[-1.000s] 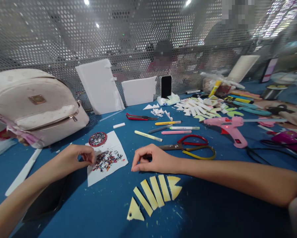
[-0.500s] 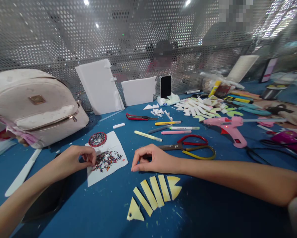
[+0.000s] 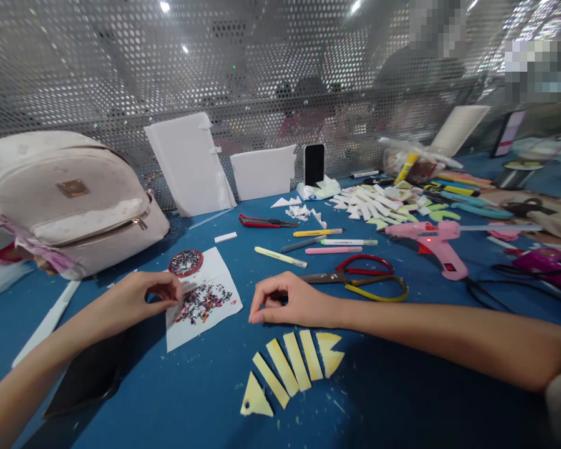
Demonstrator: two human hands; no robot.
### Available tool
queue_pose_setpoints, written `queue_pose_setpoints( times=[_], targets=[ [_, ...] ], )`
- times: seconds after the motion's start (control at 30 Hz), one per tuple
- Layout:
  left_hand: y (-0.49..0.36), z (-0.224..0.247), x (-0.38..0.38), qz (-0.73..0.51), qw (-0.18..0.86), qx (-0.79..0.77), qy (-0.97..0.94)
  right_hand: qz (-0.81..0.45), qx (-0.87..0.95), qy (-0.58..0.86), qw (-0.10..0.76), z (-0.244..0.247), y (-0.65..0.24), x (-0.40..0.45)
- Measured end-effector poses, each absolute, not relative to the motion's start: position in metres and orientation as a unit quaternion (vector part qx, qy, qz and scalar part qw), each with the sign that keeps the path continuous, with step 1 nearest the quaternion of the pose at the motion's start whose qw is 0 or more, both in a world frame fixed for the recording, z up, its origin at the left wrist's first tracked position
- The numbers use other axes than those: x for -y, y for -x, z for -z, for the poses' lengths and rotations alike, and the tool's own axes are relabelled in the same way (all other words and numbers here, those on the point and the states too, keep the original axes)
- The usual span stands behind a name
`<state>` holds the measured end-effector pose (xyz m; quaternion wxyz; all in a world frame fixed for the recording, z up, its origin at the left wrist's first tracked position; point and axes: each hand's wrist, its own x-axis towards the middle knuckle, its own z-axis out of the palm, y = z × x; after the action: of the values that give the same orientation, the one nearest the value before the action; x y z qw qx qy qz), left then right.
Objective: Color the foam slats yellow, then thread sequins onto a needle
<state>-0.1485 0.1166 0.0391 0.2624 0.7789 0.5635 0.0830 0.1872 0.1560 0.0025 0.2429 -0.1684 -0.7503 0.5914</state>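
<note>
My left hand [image 3: 158, 294] is at the left edge of a white paper sheet [image 3: 181, 337], its thumb and fingertips pinched together by a scatter of small multicoloured beads or bits [image 3: 205, 302]. Anything between those fingertips is too small to make out. A red-rimmed round dish [image 3: 185, 262], full of similar bits, sits on the sheet's upper left corner. My right hand [image 3: 289, 299] rests on the table with fingers curled and tips together; whether it holds something is hidden. Just below it lie yellow-tinted foam pieces laid out like a fish skeleton: a head [image 3: 256, 398], several strips [image 3: 281, 366] and a tail [image 3: 330, 354].
Scissors [image 3: 376, 268] lie behind my right hand, with highlighters [image 3: 280, 256] and a red utility knife [image 3: 266, 221] beyond. A pink glue gun [image 3: 430, 237] with a cable is on the right, near piled foam scraps [image 3: 374, 202]. A white backpack [image 3: 74, 199] stands left; a phone [image 3: 314, 163] leans upright.
My left hand has shifted slightly, its fingers a little straighter, still at the edge of the bits. My right hand and the foam pieces have stayed in place.
</note>
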Motion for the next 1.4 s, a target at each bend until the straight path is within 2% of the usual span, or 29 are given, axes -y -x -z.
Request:
queue_pose_setpoints(
  times=[0.33,0.53,0.67,0.8,1.4],
  targets=[
    [0.117,-0.040,-0.109,-0.328,0.280,-0.573,-0.697,-0.590,0.750,0.167,0.249,-0.001,-0.187,-0.157],
    [0.051,-0.019,-0.079,-0.431,0.422,-0.542,-0.585,-0.583,0.746,0.176,0.268,-0.003,-0.187,-0.154],
    [0.020,-0.006,-0.062,-0.457,0.547,-0.504,-0.487,-0.561,0.765,0.169,0.269,-0.005,-0.188,-0.151],
    [0.017,-0.001,-0.061,-0.441,0.600,-0.467,-0.476,-0.549,0.779,0.154,0.261,-0.006,-0.189,-0.151],
    [0.027,0.007,-0.059,-0.473,0.587,-0.449,-0.479,-0.558,0.808,0.079,0.171,-0.005,-0.192,-0.155]
  ],
)
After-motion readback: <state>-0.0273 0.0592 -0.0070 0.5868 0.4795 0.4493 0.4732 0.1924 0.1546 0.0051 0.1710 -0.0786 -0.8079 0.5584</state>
